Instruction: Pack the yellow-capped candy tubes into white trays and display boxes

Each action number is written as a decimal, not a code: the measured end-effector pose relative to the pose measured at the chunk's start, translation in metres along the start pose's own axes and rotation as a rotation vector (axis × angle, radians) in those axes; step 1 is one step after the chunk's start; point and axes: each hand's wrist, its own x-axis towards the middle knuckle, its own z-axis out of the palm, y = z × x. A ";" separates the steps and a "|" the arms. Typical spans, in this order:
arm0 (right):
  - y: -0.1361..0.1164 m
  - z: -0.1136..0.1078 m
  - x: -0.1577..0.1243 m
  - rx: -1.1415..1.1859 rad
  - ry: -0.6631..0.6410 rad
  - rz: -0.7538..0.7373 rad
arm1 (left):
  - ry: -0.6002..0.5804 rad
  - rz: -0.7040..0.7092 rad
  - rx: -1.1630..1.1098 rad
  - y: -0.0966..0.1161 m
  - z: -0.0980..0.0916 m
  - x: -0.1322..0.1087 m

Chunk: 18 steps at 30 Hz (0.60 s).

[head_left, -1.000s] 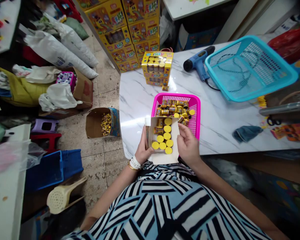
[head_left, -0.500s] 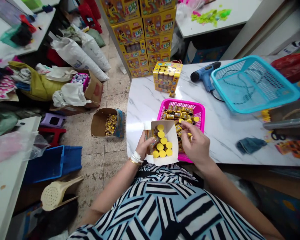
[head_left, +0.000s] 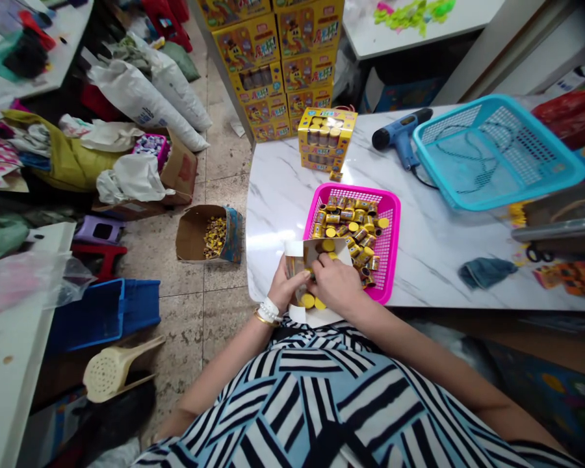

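My left hand grips the left side of a small open white carton at the table's near edge. Yellow-capped little bottles stand inside it. My right hand lies over the carton with curled fingers pressed down among the bottles; what it holds is hidden. Just behind is a pink basket filled with several loose yellow-capped bottles.
The white marble table also bears a filled yellow display box, a blue heat gun, a turquoise basket and a blue cloth. Stacked yellow boxes stand behind. On the floor sit a cardboard box and a blue bin.
My right hand went from the carton's right edge to the pink basket, then came back and now covers the bottles in the carton. The left hand kept its hold.
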 end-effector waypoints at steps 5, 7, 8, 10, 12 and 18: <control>0.004 0.009 0.001 -0.003 -0.056 -0.122 | -0.003 0.001 0.003 -0.006 -0.004 -0.002; 0.005 0.011 0.006 0.002 -0.117 -0.190 | -0.015 0.014 0.043 -0.007 -0.004 -0.003; 0.005 0.012 0.009 0.005 -0.148 -0.211 | -0.021 0.022 0.062 -0.008 -0.004 -0.003; 0.008 0.011 0.014 0.021 -0.169 -0.206 | -0.025 0.030 0.075 -0.008 -0.005 -0.003; 0.014 0.008 0.016 0.098 -0.097 -0.151 | -0.017 0.022 0.049 -0.008 -0.008 -0.002; 0.035 0.002 0.007 0.650 0.397 -0.180 | -0.040 0.055 -0.025 -0.004 -0.025 0.002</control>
